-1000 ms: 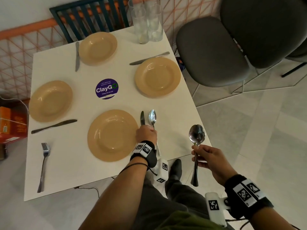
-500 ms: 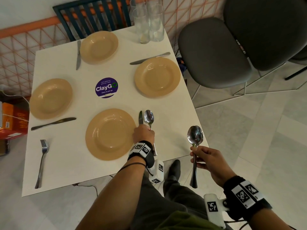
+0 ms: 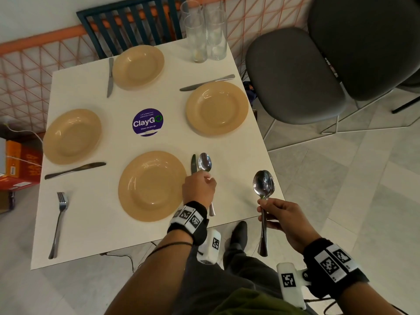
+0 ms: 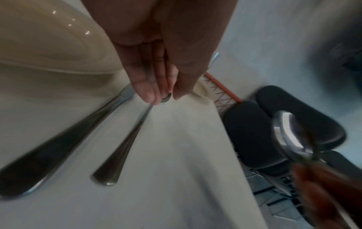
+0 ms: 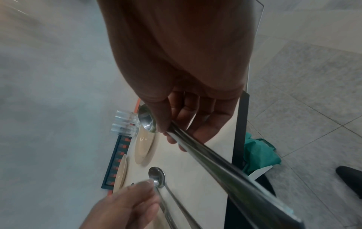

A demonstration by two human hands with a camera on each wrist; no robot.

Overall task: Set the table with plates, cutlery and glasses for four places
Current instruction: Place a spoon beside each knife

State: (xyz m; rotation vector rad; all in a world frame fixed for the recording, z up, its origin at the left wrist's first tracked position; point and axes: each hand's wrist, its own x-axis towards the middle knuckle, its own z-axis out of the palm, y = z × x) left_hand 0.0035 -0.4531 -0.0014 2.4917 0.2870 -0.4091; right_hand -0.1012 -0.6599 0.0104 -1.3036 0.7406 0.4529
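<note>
Four tan plates lie on the white table [image 3: 229,153]. Right of the near plate [image 3: 152,185] a knife [image 3: 193,163] and a spoon [image 3: 205,162] lie side by side. My left hand [image 3: 203,178] pinches that spoon at its neck between fingertips and thumb; the spoon's handle [image 4: 121,148] rests flat on the table. My right hand [image 3: 268,210] grips a stacked bunch of spoons [image 3: 263,185] upright by the handles, over the table's near right corner. Several empty glasses [image 3: 204,30] stand together at the far edge.
The other plates [image 3: 217,108] [image 3: 138,65] [image 3: 71,136] each have a knife beside them. A fork [image 3: 58,223] lies at the near left. A purple sticker [image 3: 147,121] marks the centre. Grey chairs [image 3: 293,76] stand to the right, and a dark slatted chair stands behind the table.
My left hand has nudged the spoon a little closer to the knife and straighter alongside it. The right hand keeps the bunch of spoons in about the same place.
</note>
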